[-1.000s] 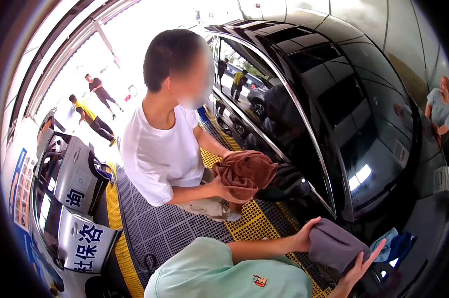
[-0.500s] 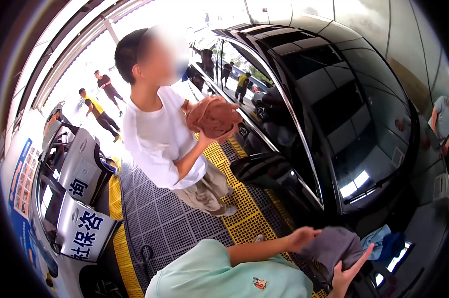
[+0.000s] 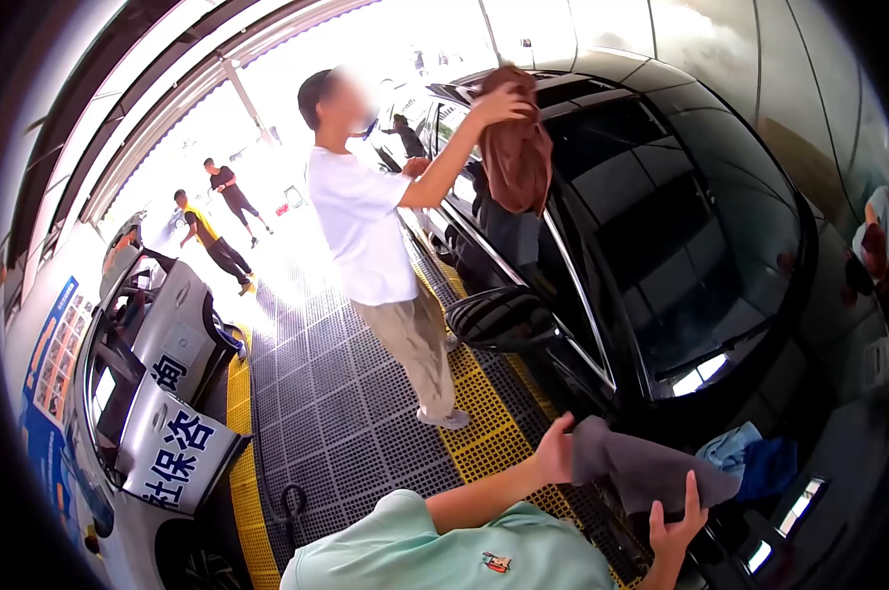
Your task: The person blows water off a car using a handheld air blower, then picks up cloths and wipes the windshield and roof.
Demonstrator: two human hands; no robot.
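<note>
A grey cloth (image 3: 636,460) is stretched between my hands, low in front of my mint-green shirt. My left hand (image 3: 554,450) grips its near-left end, with the thumb pointing up. My right hand (image 3: 672,526) is at the other end; some fingers stick up in front of the fabric and the rest of the grip is partly hidden. Just beyond it, a light-blue cloth (image 3: 729,447) and a dark-blue cloth (image 3: 769,467) lie on the black car (image 3: 710,285).
A person in a white shirt (image 3: 361,226) holds a brown cloth (image 3: 516,147) against the black car's side, past its mirror (image 3: 501,317). A silver car (image 3: 174,393) stands at left. Grating (image 3: 336,393) covers the floor, with a hose loop (image 3: 292,501). Other people are farther off.
The grey cloth has gone from bunched to spread out between my hands. The person in white has moved away and raised the brown cloth to the car.
</note>
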